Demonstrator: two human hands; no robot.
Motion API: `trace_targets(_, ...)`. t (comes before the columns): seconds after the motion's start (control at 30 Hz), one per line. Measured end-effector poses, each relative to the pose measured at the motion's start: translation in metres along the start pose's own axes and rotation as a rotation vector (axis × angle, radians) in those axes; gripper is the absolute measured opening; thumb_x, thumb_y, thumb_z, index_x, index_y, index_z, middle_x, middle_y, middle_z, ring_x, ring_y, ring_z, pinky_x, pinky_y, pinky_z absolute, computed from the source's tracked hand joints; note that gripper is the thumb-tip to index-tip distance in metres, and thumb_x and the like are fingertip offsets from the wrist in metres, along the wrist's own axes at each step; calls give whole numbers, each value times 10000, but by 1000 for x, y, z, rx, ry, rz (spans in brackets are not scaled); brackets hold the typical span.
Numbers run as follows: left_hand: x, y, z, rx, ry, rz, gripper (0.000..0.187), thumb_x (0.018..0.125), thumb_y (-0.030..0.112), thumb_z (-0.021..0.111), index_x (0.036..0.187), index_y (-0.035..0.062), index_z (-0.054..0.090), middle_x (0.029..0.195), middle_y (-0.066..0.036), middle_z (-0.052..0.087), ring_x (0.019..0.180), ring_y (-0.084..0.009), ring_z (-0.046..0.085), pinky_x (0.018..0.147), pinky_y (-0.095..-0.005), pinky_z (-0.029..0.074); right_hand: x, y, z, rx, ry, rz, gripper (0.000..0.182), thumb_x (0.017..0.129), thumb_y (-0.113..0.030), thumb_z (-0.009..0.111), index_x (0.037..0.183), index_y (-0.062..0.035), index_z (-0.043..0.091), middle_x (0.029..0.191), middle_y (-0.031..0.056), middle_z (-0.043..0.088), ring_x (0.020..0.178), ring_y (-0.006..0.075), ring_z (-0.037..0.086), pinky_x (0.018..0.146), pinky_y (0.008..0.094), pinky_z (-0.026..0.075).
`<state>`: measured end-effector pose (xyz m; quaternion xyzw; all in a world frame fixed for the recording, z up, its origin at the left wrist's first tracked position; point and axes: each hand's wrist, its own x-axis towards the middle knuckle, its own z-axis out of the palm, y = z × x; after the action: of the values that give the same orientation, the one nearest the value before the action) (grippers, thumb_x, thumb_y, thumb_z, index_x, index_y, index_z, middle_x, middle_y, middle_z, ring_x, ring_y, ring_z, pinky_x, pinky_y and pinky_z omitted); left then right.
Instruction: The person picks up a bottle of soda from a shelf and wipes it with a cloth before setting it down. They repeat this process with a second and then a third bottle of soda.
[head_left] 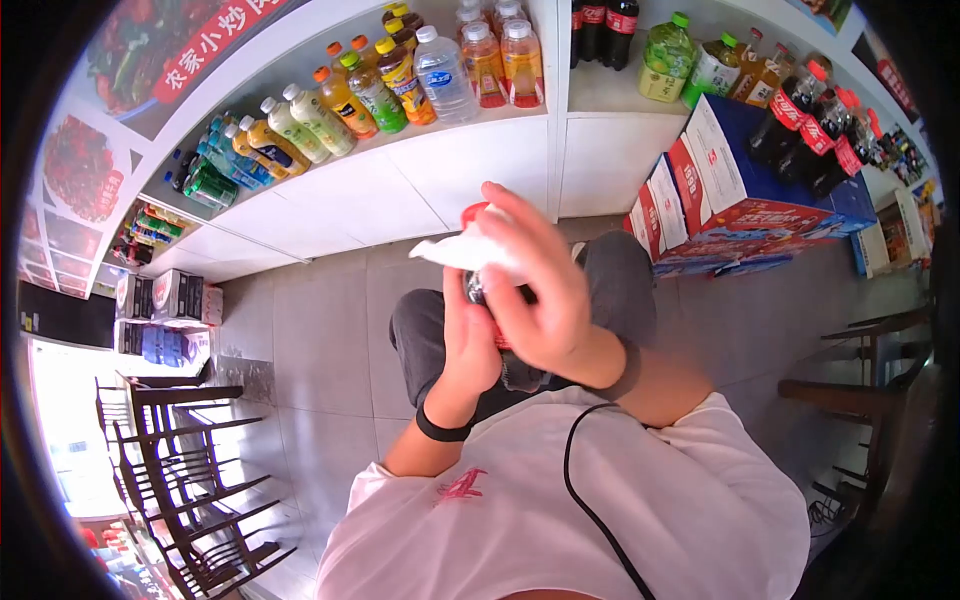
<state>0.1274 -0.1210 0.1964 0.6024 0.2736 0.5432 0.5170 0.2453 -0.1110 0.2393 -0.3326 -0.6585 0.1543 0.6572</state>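
Observation:
In the head view, my left hand [468, 345] is wrapped round a dark bottle [473, 287] with a red label, held upright over my lap; most of it is hidden by my hands. My right hand [540, 285] is slightly blurred and pinches a white cloth or tissue [465, 252] against the upper part of the bottle. A bit of red, perhaps the cap [474, 212], shows beside the right fingers.
Drink bottles [385, 90] line the curved white shelf [400, 165] ahead. Blue and red cartons [740, 190] are stacked at the right, with cola bottles [800, 130] on top. Dark wooden chairs [190, 470] stand at the left, and more furniture [850, 395] at the right.

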Motion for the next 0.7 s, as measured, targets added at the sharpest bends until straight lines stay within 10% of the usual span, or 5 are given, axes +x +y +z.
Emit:
trace_targets(0.33,7,-1,-17,-430,346,-264,532,1062,509,233,1408,133,380,1229,-73,576,1075,-182,588,919,-323,484,-50,10,7,-224,-294,-136,433,857,-76,617,1287,-21,609,1451,253,439,1332,464,430,1063,545,392)
trace_targets(0.5,24,14,-30,-501,561,-397,724,996,637,216,1097,14,569,893,-139,654,783,-290,645,684,-387,537,-88,5,4,-291,-431,-162,447,805,-95,685,1247,-54,635,1468,165,452,1375,379,407,1054,581,394)
trace_targets(0.7,25,23,-33,-621,395,-260,787,957,703,203,1065,7,554,886,-134,614,751,-280,606,645,-403,517,-106,15,-5,-42,-306,-152,364,748,-1,681,1101,-79,723,1422,237,466,1295,406,488,1042,509,424)
